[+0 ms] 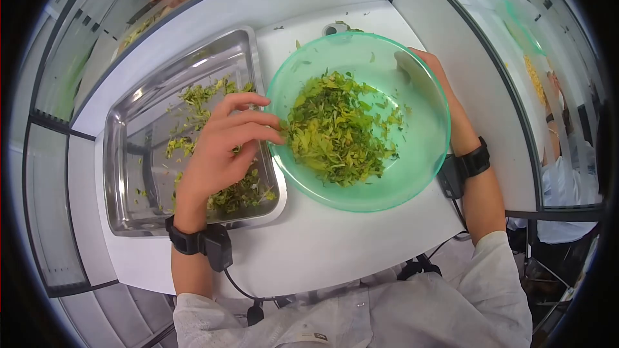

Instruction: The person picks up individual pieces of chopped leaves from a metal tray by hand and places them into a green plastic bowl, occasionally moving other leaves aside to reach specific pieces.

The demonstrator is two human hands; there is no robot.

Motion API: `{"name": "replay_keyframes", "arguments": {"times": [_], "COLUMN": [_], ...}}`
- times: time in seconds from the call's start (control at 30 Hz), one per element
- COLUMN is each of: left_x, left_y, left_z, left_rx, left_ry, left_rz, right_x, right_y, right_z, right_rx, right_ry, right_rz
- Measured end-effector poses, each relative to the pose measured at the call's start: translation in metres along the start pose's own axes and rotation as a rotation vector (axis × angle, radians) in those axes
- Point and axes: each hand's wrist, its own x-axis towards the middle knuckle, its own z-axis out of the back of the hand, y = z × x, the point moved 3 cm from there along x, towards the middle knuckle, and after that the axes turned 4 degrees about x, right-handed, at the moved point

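Note:
A translucent green bowl holds a heap of chopped green and yellowish leaves, gathered toward its left side. My left hand is over the right part of a metal tray, its fingers bent and apart, with the fingertips at the bowl's left rim. Scattered leaf pieces lie in the tray under and around that hand. At the bowl's upper right, my right hand grips the rim, and its fingers show dimly through the green wall.
A small grey round object stands behind the bowl, with leaf bits beside it. White partitions with clear upper panels enclose the white table. Black wrist straps with cables are on both forearms. Beyond the right panel, part of another person shows.

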Motion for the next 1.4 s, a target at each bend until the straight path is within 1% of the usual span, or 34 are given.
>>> {"name": "replay_keyframes", "arguments": {"times": [0.07, 0.13, 0.2, 0.3, 0.33, 0.4, 0.47, 0.53, 0.57, 0.63, 0.77, 0.87, 0.93, 1.0, 1.07, 1.1, 1.17, 1.2, 1.27, 1.3, 1.33, 1.4], "left_x": [0.000, 0.001, 0.001, 0.001, 0.001, 0.001, 0.000, 0.000, 0.000, -0.001, 0.002, 0.002, -0.002, -0.004, -0.006, -0.007, -0.010, -0.009, -0.009, -0.007, -0.011, -0.014], "left_y": [0.000, 0.001, 0.000, -0.004, -0.004, -0.005, -0.001, -0.001, 0.000, 0.002, -0.005, -0.006, -0.002, 0.002, 0.007, 0.008, 0.010, 0.011, 0.023, 0.026, 0.031, 0.034], "left_z": [0.001, 0.004, 0.003, 0.004, 0.004, 0.003, 0.002, 0.004, 0.003, 0.003, 0.006, 0.005, 0.006, 0.008, 0.013, 0.014, 0.014, 0.012, 0.011, 0.011, 0.009, 0.000], "left_rx": [0.008, 0.084, 0.118, 0.262, 0.263, 0.305, 0.199, 0.096, 0.094, 0.013, -0.007, -0.045, -0.144, -0.304, -0.345, -0.345, -0.267, -0.267, -0.009, 0.016, 0.016, 0.469], "left_ry": [-0.021, -0.024, -0.019, 0.007, 0.006, 0.021, 0.012, -0.012, -0.010, -0.070, -0.084, -0.098, -0.128, -0.290, -0.360, -0.360, -0.364, -0.364, -0.456, -0.343, -0.343, -0.161], "left_rz": [0.006, -0.007, -0.017, -0.032, -0.034, -0.032, -0.023, -0.021, -0.021, -0.015, -0.049, 0.001, 0.072, 0.040, 0.029, 0.029, 0.161, 0.161, 0.462, 0.568, 0.568, 0.287], "right_x": [0.003, 0.004, 0.004, 0.002, 0.002, 0.003, 0.004, 0.005, 0.004, 0.004, 0.004, 0.006, 0.005, 0.005, 0.005, 0.005, 0.005, 0.005, 0.005, 0.005, 0.004, 0.004], "right_y": [0.001, 0.002, 0.004, 0.009, 0.009, 0.007, 0.007, 0.005, 0.006, 0.009, 0.008, 0.005, 0.008, 0.007, 0.008, 0.007, 0.008, 0.008, 0.007, 0.008, 0.008, 0.008], "right_z": [0.000, -0.001, -0.002, -0.005, -0.005, -0.007, -0.009, -0.006, -0.007, -0.008, -0.008, -0.006, -0.007, -0.007, -0.007, -0.007, -0.007, -0.007, -0.007, -0.007, -0.007, -0.007], "right_rx": [-0.015, -0.028, -0.029, 0.013, 0.049, 0.023, 0.018, -0.046, -0.042, -0.037, -0.031, -0.042, -0.025, -0.034, -0.042, -0.050, -0.056, -0.061, -0.056, -0.053, -0.050, -0.058], "right_ry": [0.019, 0.011, 0.025, 0.033, 0.037, -0.002, -0.063, -0.068, -0.068, -0.068, -0.066, -0.062, -0.056, -0.067, -0.064, -0.074, -0.071, -0.068, -0.065, -0.066, -0.066, -0.065], "right_rz": [0.028, 0.021, 0.082, 0.041, 0.009, 0.010, -0.089, -0.083, -0.084, -0.084, -0.093, -0.083, -0.075, -0.075, -0.075, -0.073, -0.078, -0.083, -0.077, -0.081, -0.084, -0.084]}}
